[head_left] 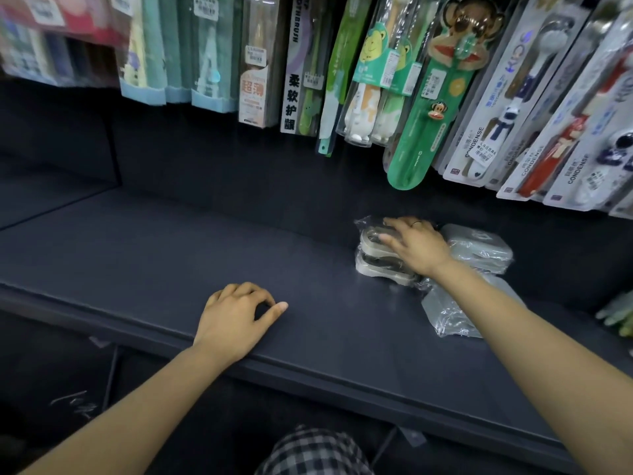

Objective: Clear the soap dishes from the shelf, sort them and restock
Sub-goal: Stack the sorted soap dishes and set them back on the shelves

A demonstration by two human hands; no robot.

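On the dark blue-grey shelf [171,241], toward its right end and near the back wall, stands a stack of two beige plastic soap dishes wrapped in clear film [376,258]. The right hand [416,246] lies on top of this stack with its fingers spread fairly straight over the upper dish, pressing or touching it rather than curling round it; a thin ring shows on one finger. Just beside the stack, to its right, sits a pale grey-green lidded soap box in clear wrap [479,246], touching or nearly touching the right wrist. Nearer the front edge, partly under the right forearm, lies another flat pale grey soap dish in a crinkled clear bag [445,313].

The left hand [236,317] rests on the shelf by its front edge, left of the stack and well apart from it, fingers curled under with the thumb stretched out, holding nothing.

Above the back of the shelf hangs a row of packaged toothbrushes in carded blister packs [428,84]. A checked black-and-white garment [315,454] shows at the bottom.
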